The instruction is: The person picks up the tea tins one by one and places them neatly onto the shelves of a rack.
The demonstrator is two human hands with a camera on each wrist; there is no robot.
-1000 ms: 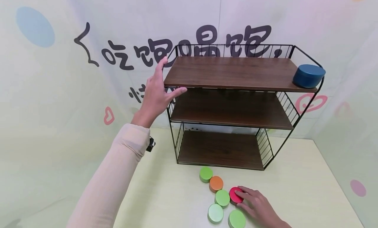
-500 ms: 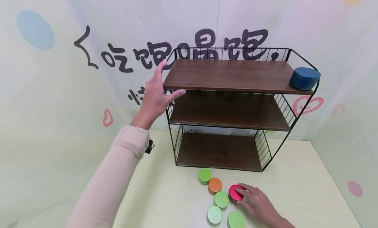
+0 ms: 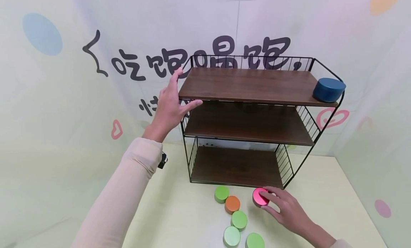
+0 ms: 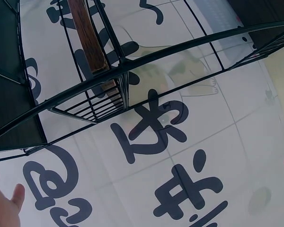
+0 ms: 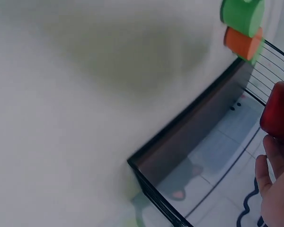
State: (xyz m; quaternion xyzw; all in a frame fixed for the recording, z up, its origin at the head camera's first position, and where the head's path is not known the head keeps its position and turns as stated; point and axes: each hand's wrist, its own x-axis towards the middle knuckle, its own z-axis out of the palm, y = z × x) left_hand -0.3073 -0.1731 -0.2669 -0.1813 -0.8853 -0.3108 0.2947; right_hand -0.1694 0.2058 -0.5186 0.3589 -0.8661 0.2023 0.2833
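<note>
Red tin (image 3: 258, 198) in right hand (image 3: 290, 212), pinched between thumb and fingers; lid faced up, long dimension across lid, short axis roughly upright. Left of grip: orange tin (image 3: 232, 204), green tins (image 3: 239, 220). Beyond grip: rack (image 3: 244, 84); at its upper-left corner, left hand (image 3: 168, 107), thumb and fingers spread.

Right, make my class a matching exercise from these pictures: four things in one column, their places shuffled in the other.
Things
1. Blue container
2. Red container
3. Orange container
4. Left hand

Places
A. On the table, between two green containers
B. At the left end of the top shelf
C. Held in the fingers of the right hand
D. Standing at the right end of the top shelf

Right pairs
1-D, 2-C, 3-A, 4-B
</note>
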